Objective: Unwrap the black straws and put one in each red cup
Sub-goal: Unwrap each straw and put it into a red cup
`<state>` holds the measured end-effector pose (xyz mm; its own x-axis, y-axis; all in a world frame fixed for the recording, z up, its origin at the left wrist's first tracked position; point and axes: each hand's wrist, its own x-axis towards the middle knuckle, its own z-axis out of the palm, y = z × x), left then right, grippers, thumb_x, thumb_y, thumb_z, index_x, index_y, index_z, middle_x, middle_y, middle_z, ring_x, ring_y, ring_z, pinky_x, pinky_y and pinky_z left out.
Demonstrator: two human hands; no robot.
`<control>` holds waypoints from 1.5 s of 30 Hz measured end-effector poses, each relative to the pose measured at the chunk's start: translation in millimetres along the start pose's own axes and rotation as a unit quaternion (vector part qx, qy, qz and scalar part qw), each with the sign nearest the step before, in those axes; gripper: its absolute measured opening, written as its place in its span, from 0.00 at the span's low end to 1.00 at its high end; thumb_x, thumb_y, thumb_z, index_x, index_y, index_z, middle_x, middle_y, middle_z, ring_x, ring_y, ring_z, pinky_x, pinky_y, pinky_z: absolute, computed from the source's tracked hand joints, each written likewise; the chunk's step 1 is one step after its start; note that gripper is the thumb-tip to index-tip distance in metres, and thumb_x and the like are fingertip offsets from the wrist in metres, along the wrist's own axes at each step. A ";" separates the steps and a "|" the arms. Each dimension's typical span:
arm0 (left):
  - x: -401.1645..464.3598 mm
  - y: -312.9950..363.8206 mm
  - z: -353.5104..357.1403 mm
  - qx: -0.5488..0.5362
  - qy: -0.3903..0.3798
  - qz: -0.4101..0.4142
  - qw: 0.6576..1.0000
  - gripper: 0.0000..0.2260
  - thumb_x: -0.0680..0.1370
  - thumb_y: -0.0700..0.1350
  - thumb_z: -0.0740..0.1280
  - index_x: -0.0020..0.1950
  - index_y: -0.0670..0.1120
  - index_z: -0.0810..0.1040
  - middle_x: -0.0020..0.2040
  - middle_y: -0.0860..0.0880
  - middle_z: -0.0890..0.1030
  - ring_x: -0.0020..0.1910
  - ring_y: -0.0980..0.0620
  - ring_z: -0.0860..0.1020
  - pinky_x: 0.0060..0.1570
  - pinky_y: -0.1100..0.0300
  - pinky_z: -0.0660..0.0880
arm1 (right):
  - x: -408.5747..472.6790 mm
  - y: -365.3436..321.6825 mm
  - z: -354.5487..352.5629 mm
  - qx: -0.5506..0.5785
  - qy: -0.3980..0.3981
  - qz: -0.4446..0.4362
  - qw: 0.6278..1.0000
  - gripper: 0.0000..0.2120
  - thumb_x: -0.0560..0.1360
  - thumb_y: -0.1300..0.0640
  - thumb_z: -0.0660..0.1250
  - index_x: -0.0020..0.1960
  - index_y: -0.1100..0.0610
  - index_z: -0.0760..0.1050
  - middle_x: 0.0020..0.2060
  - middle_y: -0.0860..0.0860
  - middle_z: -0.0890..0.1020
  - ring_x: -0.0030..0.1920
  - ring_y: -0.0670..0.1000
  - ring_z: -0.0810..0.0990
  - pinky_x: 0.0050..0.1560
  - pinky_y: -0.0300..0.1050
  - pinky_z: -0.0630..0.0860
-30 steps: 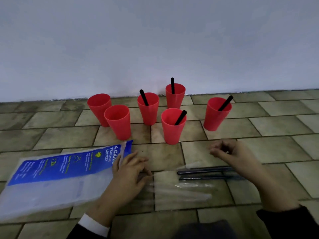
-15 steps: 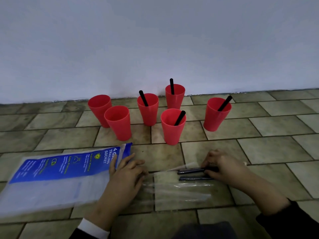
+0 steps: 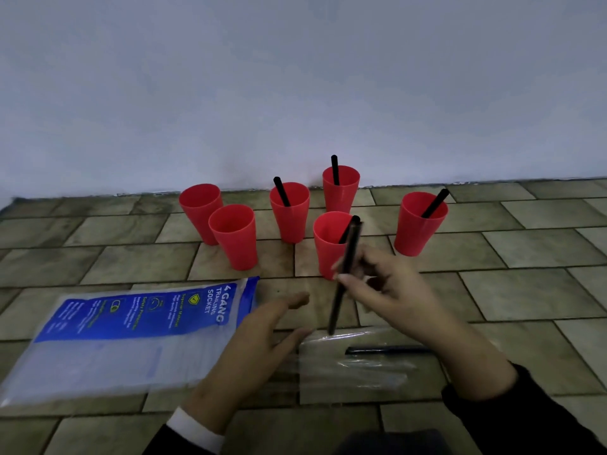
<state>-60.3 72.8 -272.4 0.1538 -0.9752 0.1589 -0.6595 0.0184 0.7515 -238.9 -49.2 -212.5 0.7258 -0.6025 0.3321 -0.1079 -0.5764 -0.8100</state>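
Holding: right hand (image 3: 391,287) pinches straw (image 3: 343,280) upright, ready for unwrapping.
Left hand (image 3: 262,326): fingers spread, empty, nearing it.
Floor (image 3: 525,290): empty cups (image 3: 234,236) at left wait.

Motion is blurring the left hand (image 3: 259,336); the right hand (image 3: 391,290) is hiding the near cup's (image 3: 328,244) base.

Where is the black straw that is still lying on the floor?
In the head view, the black straw on the floor lies low and right of centre, on the clear plastic wrappers, just under the right hand.
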 end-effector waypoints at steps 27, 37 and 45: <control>21.7 -6.0 20.6 0.042 0.008 -0.114 0.993 0.13 0.78 0.51 0.61 0.60 0.50 0.74 0.53 0.51 0.81 0.47 0.60 0.77 0.44 0.71 0.71 | 25.9 -12.8 33.8 0.110 0.052 0.025 0.992 0.09 0.74 0.47 0.60 0.54 0.43 0.70 0.41 0.53 0.84 0.32 0.51 0.84 0.31 0.46 0.80; 18.1 -2.7 21.5 0.026 0.007 -0.142 0.990 0.14 0.78 0.52 0.61 0.62 0.50 0.74 0.53 0.52 0.81 0.43 0.63 0.74 0.38 0.75 0.68 | 24.1 -19.8 36.1 0.085 0.052 0.062 0.993 0.07 0.78 0.57 0.61 0.46 0.58 0.75 0.41 0.53 0.84 0.33 0.50 0.85 0.25 0.43 0.78; -0.3 11.6 -13.3 -0.178 -0.015 -0.111 0.978 0.10 0.74 0.50 0.66 0.54 0.54 0.78 0.49 0.51 0.83 0.48 0.59 0.80 0.45 0.66 0.77 | -7.9 -24.5 7.2 0.276 0.219 0.055 0.934 0.10 0.72 0.52 0.61 0.43 0.56 0.78 0.35 0.52 0.84 0.30 0.47 0.82 0.30 0.38 0.79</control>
<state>-58.3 76.3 -255.2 0.2384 -0.9699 -0.0487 -0.3133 -0.1242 0.9415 -237.1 -26.4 -198.7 0.3696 -0.8796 0.2995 0.2880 -0.1980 -0.9369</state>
